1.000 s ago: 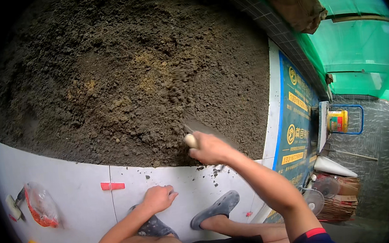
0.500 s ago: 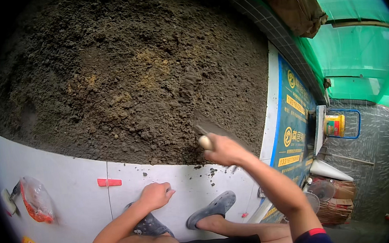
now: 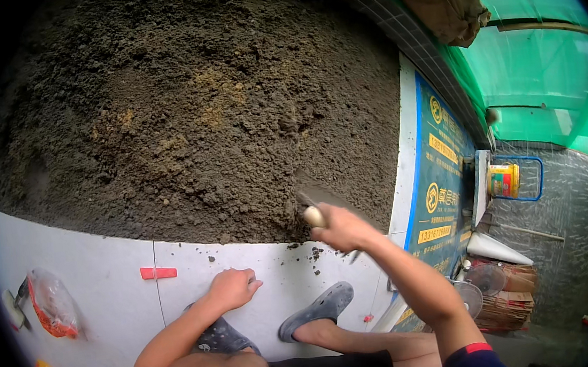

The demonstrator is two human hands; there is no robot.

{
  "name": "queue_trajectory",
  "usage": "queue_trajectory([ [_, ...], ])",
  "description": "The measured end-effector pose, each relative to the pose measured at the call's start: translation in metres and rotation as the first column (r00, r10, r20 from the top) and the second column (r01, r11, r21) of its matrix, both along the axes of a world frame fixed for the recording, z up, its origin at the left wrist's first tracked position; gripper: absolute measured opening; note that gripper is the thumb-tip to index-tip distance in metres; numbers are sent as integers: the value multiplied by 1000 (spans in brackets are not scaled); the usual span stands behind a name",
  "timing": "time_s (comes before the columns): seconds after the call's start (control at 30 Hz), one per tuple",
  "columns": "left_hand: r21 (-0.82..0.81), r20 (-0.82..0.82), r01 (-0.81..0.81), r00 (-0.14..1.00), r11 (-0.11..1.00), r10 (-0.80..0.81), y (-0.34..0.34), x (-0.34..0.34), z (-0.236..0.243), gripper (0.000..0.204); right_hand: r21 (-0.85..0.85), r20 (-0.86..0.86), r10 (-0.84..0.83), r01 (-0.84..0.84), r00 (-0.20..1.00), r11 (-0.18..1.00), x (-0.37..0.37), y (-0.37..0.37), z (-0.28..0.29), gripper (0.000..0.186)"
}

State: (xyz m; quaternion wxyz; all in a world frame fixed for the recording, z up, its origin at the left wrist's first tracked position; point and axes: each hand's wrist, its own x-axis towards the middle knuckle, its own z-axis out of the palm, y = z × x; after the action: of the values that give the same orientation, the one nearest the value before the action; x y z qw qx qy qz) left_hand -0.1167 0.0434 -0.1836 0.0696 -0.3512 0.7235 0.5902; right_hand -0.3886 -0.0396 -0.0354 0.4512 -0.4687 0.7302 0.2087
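And here you are, right hand (image 3: pixel 343 229) closed firmly around the pale, round-ended handle of a grey metal trowel (image 3: pixel 314 216), low over the near edge of the broad, dark grey-brown bed of crumbly mortar (image 3: pixel 165 153), toward its right-hand corner. That trowel should feel light but stiff, I'd judge, with any real drag coming from the mortar under the blade; the bed itself looks damp, heavy and soft, ready to crumble. The handle is the place to grip, and that's exactly where your fingers are, wrapped tight with no gap showing; how the thumb sits is hard to make out. Now your left hand (image 3: pixel 233 289): off the bed, just in front of its near edge, above the smooth white tiles (image 3: pixel 126 303), fingers loosely curled, nothing visible in it, though the palm is hidden, so I can't tell for certain. To its left, also in front of the bed, lies a flat red strip (image 3: pixel 158 273).
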Motion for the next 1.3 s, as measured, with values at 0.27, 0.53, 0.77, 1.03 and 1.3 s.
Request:
queue_trajectory([
  [0.27, -11, -31, 28, 999, 1000, -29, -4, -6, 1, 32, -208, 68, -626, 625, 777, 753, -65, -40, -8, 34],
  [0.53, 27, -10, 16, 1000, 999, -16, 0, -3, -3, 33, 31, -67, -84, 86, 994, 996, -22, 2, 18, 46],
  [0.77, -16, -80, 7, 997, 1000, -8, -6, -9, 1, 32, -233, 78, -705, 701, 705, 674, -73, -45, -15, 21],
  [1.03, -13, -84, -82, 993, 997, 81, 6, 4, -2, 31, -154, -163, -254, 230, 953, 961, -49, 18, 8, 45],
  [1.3, -15, -80, 26, 996, 1000, -27, 19, 10, -1, 30, -632, 60, -114, 126, 992, 765, -64, 95, -21, 24],
])
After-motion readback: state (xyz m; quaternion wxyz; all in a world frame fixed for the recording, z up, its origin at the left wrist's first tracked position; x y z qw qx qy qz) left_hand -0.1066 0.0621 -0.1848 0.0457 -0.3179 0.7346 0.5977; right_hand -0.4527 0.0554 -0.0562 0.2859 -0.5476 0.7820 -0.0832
